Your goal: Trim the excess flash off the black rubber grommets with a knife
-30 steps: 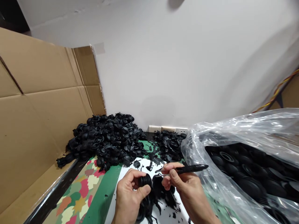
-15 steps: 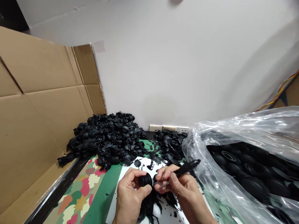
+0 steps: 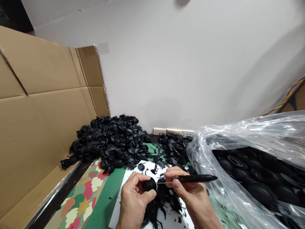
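Between the thumb and fingers of my left hand [image 3: 134, 198] is a small ribbed black rubber bellows [image 3: 149, 185], its end turned toward the right. My right hand [image 3: 189, 190] grips a slim black-handled tool [image 3: 196, 178] with a thin metal blade. The handle points right, nearly level, and the blade's tip is close beside the bellows' right edge; whether it touches I cannot tell. Under both hands, black rubber pieces and scraps [image 3: 168, 194] lie on a white sheet [image 3: 120, 197].
A large heap of ribbed black parts [image 3: 114, 138] stands at the back left, with a smaller scrap pile [image 3: 177, 146] by the wall sockets [image 3: 173, 131]. Cardboard [image 3: 52, 117] walls the left side. A clear plastic bag [image 3: 202, 143] of black rubber parts [image 3: 259, 189] fills the right.
My right hand has turned the tool from a slant to nearly level, its handle swinging down and right. The scrap by the blade is gone from there. My left hand keeps hold of the bellows.
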Available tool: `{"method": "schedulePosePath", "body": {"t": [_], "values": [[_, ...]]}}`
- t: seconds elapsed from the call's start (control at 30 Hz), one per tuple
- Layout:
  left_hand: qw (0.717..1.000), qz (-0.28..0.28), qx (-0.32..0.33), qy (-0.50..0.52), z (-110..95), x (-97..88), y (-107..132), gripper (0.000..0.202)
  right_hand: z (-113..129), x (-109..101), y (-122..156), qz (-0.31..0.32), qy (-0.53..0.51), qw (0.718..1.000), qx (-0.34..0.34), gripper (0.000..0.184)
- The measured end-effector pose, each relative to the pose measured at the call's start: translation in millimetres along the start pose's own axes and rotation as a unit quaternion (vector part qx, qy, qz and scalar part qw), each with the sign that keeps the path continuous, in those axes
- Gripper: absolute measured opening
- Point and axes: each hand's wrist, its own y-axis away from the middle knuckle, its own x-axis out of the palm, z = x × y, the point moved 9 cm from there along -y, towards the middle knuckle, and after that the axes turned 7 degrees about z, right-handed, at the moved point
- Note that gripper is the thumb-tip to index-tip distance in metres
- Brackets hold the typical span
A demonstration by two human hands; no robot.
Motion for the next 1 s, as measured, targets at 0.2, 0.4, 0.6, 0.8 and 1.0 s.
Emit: {"method": "schedulePosePath", "body": {"t": [0.2, 0.4, 0.6, 0.8, 1.0], "values": [[1.0, 0.012, 0.002, 0.016, -3.3, 3.4, 0.0, 0.02, -13.2, 12.5, 4.9, 0.017, -0.066, 0.997, 0.032, 0.019], [1.0, 0.019, 0.006, 0.009, -5.7, 4.5, 0.8, 0.018, -18.2, 14.7, 5.9, 0.025, -0.069, 0.997, 0.034, 0.015], [1.0, 0.021, 0.001, 0.014, -4.7, 3.7, 0.4, 0.017, -14.4, 14.2, 3.6, 0.026, -0.071, 0.996, 0.041, 0.015], [0.999, 0.024, -0.004, 0.025, -4.4, 4.4, -0.6, 0.016, -12.7, 16.3, 7.3, 0.033, -0.038, 0.999, 0.002, 0.013], [0.997, 0.066, 0.024, -0.023, -10.1, 14.4, 5.7, 0.011, 31.2, 19.9, 8.8, 0.016, 0.176, 0.966, -0.188, 0.009]]}}
